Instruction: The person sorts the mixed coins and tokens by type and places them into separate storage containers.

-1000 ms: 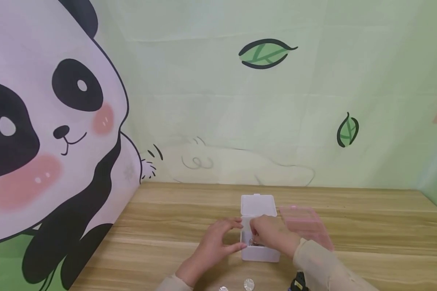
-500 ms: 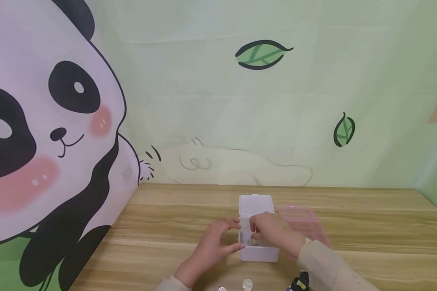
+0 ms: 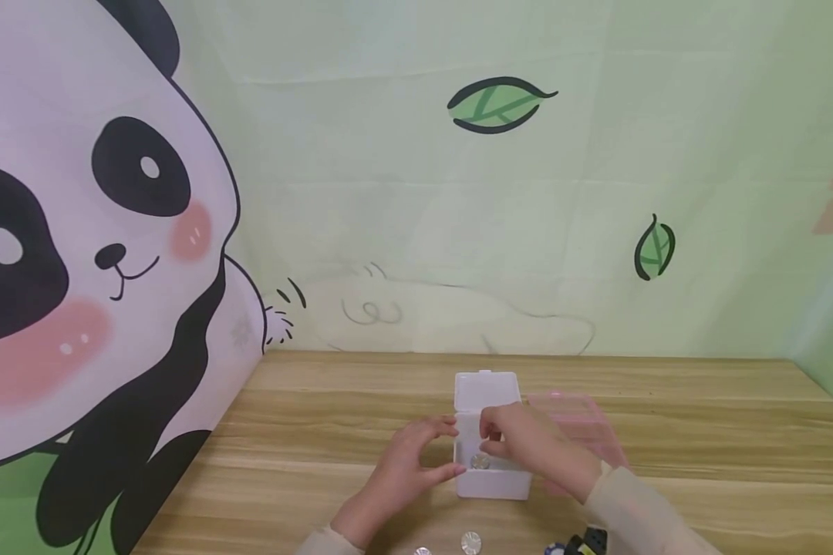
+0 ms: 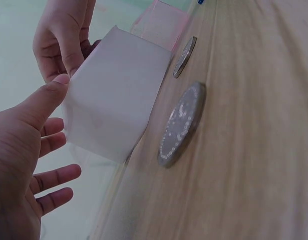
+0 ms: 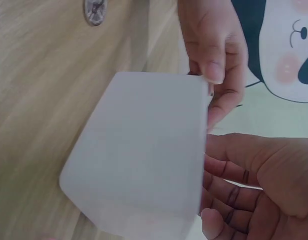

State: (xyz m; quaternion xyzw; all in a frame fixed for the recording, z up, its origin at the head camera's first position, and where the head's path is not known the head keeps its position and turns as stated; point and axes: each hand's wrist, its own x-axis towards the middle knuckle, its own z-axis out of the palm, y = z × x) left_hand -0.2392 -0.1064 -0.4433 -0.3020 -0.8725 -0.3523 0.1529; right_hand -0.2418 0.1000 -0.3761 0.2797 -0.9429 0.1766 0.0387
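A white plastic box (image 3: 493,486) stands on the wooden table with its lid (image 3: 487,391) flipped back. My left hand (image 3: 416,463) steadies it from the left, thumb at the near corner and fingers along the side wall. In the left wrist view the ring and little fingers stick out free of the box. Over the opening hovers my right hand (image 3: 531,441), fingers loosely bent, thumb and forefinger apart with nothing seen between them. Below them a silver coin (image 3: 480,461) lies inside the box. Two more silver coins, one nearer (image 4: 184,125) and one farther (image 4: 185,57), are on the tabletop.
Right of the white box lies a translucent pink case (image 3: 586,428), partly behind the right forearm. A black item with a yellow patch (image 3: 588,543) sits near the right sleeve, beside a small blue and white piece (image 3: 555,549). A printed cloth (image 3: 416,193) rises behind the table.
My right hand has drawn up and slightly right from the box's floor, its fingers parting, and the coin beneath is now uncovered. The left hand keeps its place on the box.
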